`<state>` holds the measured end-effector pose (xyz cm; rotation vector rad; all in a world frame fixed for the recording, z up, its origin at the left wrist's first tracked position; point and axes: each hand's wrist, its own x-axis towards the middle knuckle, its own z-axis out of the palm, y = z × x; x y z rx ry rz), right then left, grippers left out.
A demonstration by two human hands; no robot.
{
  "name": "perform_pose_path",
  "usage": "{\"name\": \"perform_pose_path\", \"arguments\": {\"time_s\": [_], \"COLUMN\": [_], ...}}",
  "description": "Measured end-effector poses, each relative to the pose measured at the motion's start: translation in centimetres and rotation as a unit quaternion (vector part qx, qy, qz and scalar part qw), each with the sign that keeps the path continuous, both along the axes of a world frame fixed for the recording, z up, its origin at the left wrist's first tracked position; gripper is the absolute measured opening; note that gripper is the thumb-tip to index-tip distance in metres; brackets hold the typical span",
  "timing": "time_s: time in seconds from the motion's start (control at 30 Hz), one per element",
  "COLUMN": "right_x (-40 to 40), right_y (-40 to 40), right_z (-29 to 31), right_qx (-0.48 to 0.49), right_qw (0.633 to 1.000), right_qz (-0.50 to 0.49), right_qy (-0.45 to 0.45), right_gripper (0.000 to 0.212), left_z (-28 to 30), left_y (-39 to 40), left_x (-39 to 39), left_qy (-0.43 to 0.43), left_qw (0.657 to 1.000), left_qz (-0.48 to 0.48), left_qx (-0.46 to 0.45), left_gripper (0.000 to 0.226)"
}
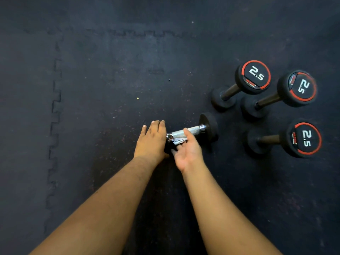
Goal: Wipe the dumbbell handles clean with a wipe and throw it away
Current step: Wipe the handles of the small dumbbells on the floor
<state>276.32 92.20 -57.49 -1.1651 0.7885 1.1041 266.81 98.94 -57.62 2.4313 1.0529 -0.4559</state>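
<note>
Dumbbell [191,131] lies on the floor [110,89], chrome handle [193,130] running along the 8-to-2 o'clock line, far head at 2 o'clock. Your left hand [151,139] lies flat, fingers straight and together, over the near head, steadying it. Your right hand [187,150] sits just at 5 o'clock of the handle, palm up, thumb over the bar, fingers holding the wipe [179,141] under it. Right hand is nearer: stroke along the axis toward 2 o'clock. Three 2.5 dumbbells [287,107] stand at 2–3 o'clock, apparently not yet wiped.

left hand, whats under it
The left hand lies flat over the near end of the silver-handled dumbbell. That end weight is almost wholly covered; only a dark edge shows.
</note>
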Motion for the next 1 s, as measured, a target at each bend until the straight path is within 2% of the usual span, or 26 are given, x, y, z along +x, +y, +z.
{"name": "perform_pose_path", "arguments": {"time_s": [0.1,0.13,0.3,0.4,0.5,0.63,0.73,0.77,0.8,0.87,0.9,0.97,1.0], "right_x": [2.2,2.1,-0.9,0.6,1.2,-1.6,-2.0,-1.4,-0.7,1.1,1.8,2.4,1.9], "right_y": [0.0,0.2,-0.1,-1.2,-1.1,0.2,-0.8,-1.4,-2.1,-3.2,-3.6,-4.2,-4.5], "right_z": [-0.2,-0.2,-0.1,-0.1,0.1,0.1,-0.6,-0.6,-0.5,-0.1,-0.4,-1.7,-2.4], "right_qx": [-0.032,-0.044,-0.088,-0.131,-0.132,-0.131,-0.128,-0.152,-0.192,-0.259,-0.260,-0.245,-0.250], "right_qw": [0.992,0.990,0.994,0.986,0.979,0.975,0.969,0.952,0.914,0.782,0.717,0.574,0.489], "right_qz": [-0.119,-0.122,0.021,-0.029,-0.060,0.005,0.037,0.051,0.089,0.203,0.261,0.424,0.507], "right_qy": [-0.039,-0.053,-0.058,-0.100,-0.145,-0.180,-0.208,-0.262,-0.346,-0.529,-0.591,-0.656,-0.665], "right_gripper": [0.036,0.033,0.026,0.031,0.030,0.026,0.031,0.034,0.036,0.040,0.043,0.053,0.060], "left_z": [0.1,0.1,-0.1,0.1,0.2,0.1,0.2,0.3,0.4,0.5,0.6,0.7,0.7], "left_y": [-0.1,-0.1,0.1,0.0,0.1,0.3,0.3,0.3,0.3,0.4,0.4,0.6,0.8], "left_x": [0.0,0.0,0.0,0.0,0.1,0.1,0.1,0.1,0.1,0.1,0.1,0.2,0.2], "left_qy": [0.004,0.003,-0.005,0.000,0.001,-0.007,-0.010,-0.009,-0.009,-0.009,-0.011,-0.013,-0.013], "left_qw": [1.000,1.000,1.000,1.000,1.000,1.000,1.000,0.999,0.999,0.999,0.999,0.999,0.999], "left_qz": [-0.007,-0.008,0.002,-0.002,0.000,0.004,0.006,0.007,0.007,0.006,0.005,0.010,0.011], "left_qx": [-0.004,-0.004,-0.010,-0.017,-0.023,-0.023,-0.028,-0.031,-0.033,-0.033,-0.033,-0.042,-0.047], "left_gripper": [0.125,0.124,0.119,0.122,0.124,0.121,0.120,0.120,0.121,0.123,0.123,0.123,0.125]}}
